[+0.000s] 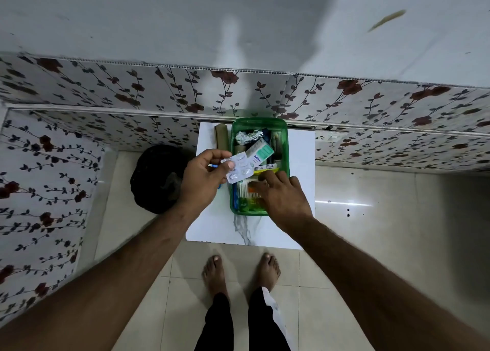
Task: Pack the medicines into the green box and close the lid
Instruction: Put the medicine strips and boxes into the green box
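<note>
At the far left of the white table (297, 191), a brown roll (221, 136) lies just beside the green box (283, 138), outside it and still to be packed; it looks soft and light, and I judge it best taken around its middle. Next comes the left hand (204, 181), its grip closed in a pinch, thumb on top and fingers beneath, on the near-left corner of a silver blister strip (240, 171), which hangs over the box's left rim. Such a strip is likely very light, thin and a little springy, with slick foil, so an edge pinch like this one suits it (squeezing across the bubbles could pop the tablets out). Inside the box lie crumpled foil strips (248, 135) at the far end, a white and teal carton (261, 152) tilted across the middle, and a bundle of white cotton swabs (245, 189) nearer the person. The carton seems stiff but crushable, best held by its long sides. The right hand (281, 194) lies palm down over the near right part of the box, fingers spread flat and holding nothing, apparently pressing or shifting the contents. No lid shows anywhere, so closing seems some way off.
</note>
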